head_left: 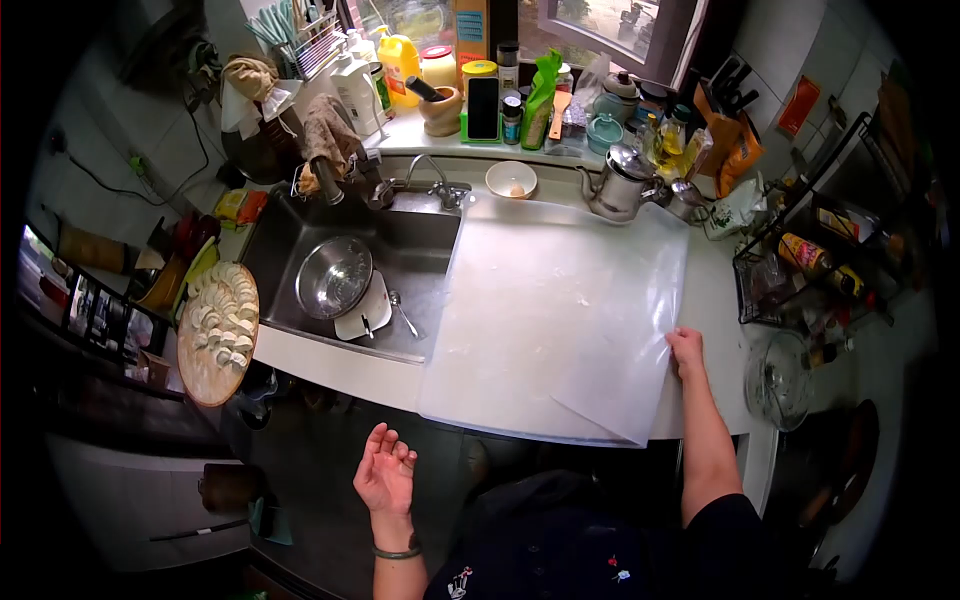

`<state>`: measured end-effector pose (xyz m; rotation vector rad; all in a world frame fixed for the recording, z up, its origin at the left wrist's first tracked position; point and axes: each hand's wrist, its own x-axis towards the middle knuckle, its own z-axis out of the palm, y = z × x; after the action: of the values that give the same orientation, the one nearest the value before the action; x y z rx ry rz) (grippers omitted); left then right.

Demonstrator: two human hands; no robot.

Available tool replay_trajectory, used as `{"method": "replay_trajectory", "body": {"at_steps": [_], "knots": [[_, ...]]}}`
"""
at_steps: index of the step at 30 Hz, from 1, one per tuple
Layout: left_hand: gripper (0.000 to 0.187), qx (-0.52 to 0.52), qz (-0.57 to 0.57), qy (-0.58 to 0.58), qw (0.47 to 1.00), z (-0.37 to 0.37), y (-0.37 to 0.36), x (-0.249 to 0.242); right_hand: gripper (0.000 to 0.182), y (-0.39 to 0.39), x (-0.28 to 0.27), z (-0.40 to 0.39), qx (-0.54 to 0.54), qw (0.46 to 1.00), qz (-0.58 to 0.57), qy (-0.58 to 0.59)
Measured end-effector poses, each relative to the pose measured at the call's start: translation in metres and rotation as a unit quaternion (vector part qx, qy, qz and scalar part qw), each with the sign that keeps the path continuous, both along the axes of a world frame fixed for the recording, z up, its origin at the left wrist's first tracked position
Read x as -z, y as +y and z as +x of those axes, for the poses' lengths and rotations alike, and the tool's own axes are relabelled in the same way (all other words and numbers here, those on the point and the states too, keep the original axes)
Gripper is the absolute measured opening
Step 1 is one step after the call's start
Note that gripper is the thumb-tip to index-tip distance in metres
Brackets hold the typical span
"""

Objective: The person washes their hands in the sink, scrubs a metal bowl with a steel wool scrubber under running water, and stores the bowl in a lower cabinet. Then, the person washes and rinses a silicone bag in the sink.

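Note:
A large translucent white mat (550, 300) with floury smudges lies over the counter and the right part of the sink, its front edge reaching the counter's edge. My right hand (686, 350) is closed on the mat's right edge, where the sheet is creased. Palm up and fingers apart, my left hand (386, 472) is held in front of the counter, left of the mat's front corner, holding nothing. A bracelet circles the left wrist.
In the sink (415, 230) are a metal bowl (334, 277), a white board (366, 312) and a spoon (404, 314). A round board of dumplings (213, 375) stands left. Behind the mat are a white bowl (511, 180) and a kettle (618, 186); a glass bowl (778, 381) is right.

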<state>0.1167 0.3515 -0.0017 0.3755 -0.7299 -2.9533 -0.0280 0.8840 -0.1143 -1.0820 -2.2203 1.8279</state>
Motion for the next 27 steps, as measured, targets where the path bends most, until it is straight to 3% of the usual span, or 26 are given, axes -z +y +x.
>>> {"method": "replay_trajectory", "body": {"at_steps": [2, 4, 10, 17, 20, 22, 24, 27], "knots": [[0.041, -0.003, 0.004, 0.0, 1.0, -0.001, 0.0, 0.0, 0.009, -0.027, -0.002, -0.006, -0.052, 0.96, 0.267, 0.066], [0.042, -0.005, 0.007, 0.001, 1.0, 0.0, 0.001, 0.001, 0.011, -0.07, -0.023, -0.011, -0.099, 0.94, 0.319, 0.075], [0.041, -0.008, 0.007, -0.005, 1.0, 0.002, 0.001, -0.001, 0.016, -0.191, -0.039, -0.033, -0.238, 0.904, 0.328, 0.139], [0.041, -0.047, -0.01, -0.011, 0.999, 0.021, -0.011, -0.001, 0.014, -0.3, -0.048, -0.086, -0.272, 0.86, 0.364, 0.232], [0.041, -0.069, -0.01, -0.016, 0.997, 0.031, -0.018, 0.0, 0.016, -0.317, -0.045, -0.094, -0.3, 0.873, 0.249, 0.293], [0.041, -0.082, -0.007, -0.018, 0.996, 0.038, -0.025, 0.0, 0.017, -0.295, -0.048, -0.082, -0.338, 0.85, 0.272, 0.298], [0.04, -0.109, -0.005, -0.023, 0.994, 0.045, -0.031, 0.0, 0.017, -0.254, -0.066, -0.053, -0.343, 0.885, 0.27, 0.163], [0.04, -0.142, -0.004, -0.019, 0.99, 0.056, -0.043, 0.002, 0.026, -0.184, -0.012, -0.026, -0.159, 0.904, 0.377, 0.126]]}}
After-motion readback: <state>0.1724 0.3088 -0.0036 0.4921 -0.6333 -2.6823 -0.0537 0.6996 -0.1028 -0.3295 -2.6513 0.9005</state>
